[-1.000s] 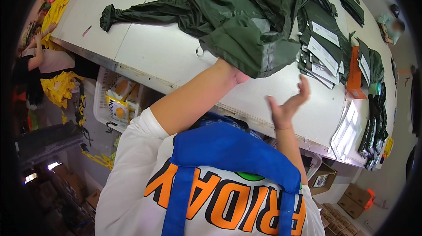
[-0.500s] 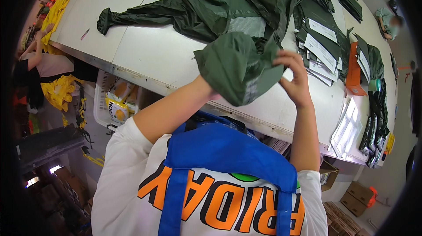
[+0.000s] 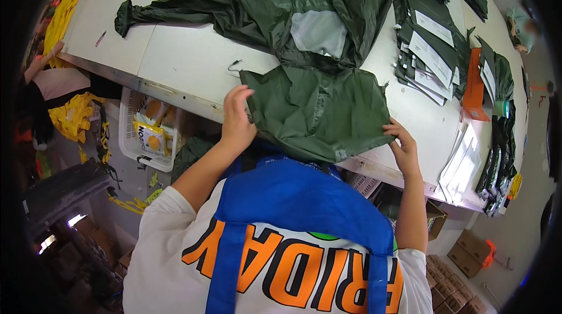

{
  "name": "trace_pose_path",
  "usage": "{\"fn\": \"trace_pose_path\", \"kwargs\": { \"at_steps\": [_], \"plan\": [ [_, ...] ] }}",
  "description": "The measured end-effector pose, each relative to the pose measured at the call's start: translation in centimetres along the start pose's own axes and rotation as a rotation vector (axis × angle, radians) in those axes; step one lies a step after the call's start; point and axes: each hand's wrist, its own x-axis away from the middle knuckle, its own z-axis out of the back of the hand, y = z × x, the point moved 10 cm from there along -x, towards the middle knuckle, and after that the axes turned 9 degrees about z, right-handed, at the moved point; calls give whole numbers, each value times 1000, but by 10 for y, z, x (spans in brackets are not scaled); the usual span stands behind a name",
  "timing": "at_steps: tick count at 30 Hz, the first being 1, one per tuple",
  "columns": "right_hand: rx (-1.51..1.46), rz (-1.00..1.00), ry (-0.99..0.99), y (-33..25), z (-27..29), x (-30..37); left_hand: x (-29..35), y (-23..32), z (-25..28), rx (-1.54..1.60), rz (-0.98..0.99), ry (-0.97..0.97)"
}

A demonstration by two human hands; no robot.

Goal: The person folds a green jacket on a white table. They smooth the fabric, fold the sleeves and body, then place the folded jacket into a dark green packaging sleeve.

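Observation:
A dark green rain jacket (image 3: 257,7) lies spread on the white table, its sleeves out to both sides and a pale mesh lining patch (image 3: 319,33) showing at the neck. Its hood (image 3: 345,103) is spread toward me, hanging a little over the table's near edge. At the hood's left edge is my left hand (image 3: 239,118), fingers bent against the fabric and closed on it. My right hand (image 3: 404,141) pinches the right edge lower down. A small dark cord (image 3: 235,67) sticks out near the hood's upper left corner.
Dark packages with white labelled sheets (image 3: 430,56) are stacked at right, near an orange box (image 3: 475,88) and loose papers (image 3: 459,165). A white basket (image 3: 146,156) holds yellow packets below the table. One person (image 3: 50,77) works at far left beside yellow fabric; another (image 3: 521,27) is at far right.
The bunched hood has been opened out and laid flat toward me. My left hand has come out from under it to its left edge; my right hand has moved down along the right edge.

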Motion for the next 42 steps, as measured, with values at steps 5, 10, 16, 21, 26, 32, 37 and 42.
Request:
{"fn": "trace_pose_path", "kwargs": {
  "at_steps": [5,10,16,21,26,32,37,42],
  "plan": [
    [161,-31,-21,30,43,-7,3,6,-51,26,-345,-794],
    [592,214,112,-33,10,-48,6,-26,-77,-277,-170,-967],
    [149,331,-340,-116,-127,-2,-13,-43,-67,32,189,-726],
    [230,417,-359,-121,-106,3,-25,-74,-40,98,157,-498],
    [126,88,-685,-60,-147,43,12,-80,-31,-269,61,-387],
    [281,171,-139,-82,-146,-15,54,-123,-31,525,831,-204],
    [613,134,-310,-51,-197,0,49,-93,-46,863,987,-408],
    [688,74,-473,-41,-214,-2,19,88,-74,224,-97,-741]
  ]
}}
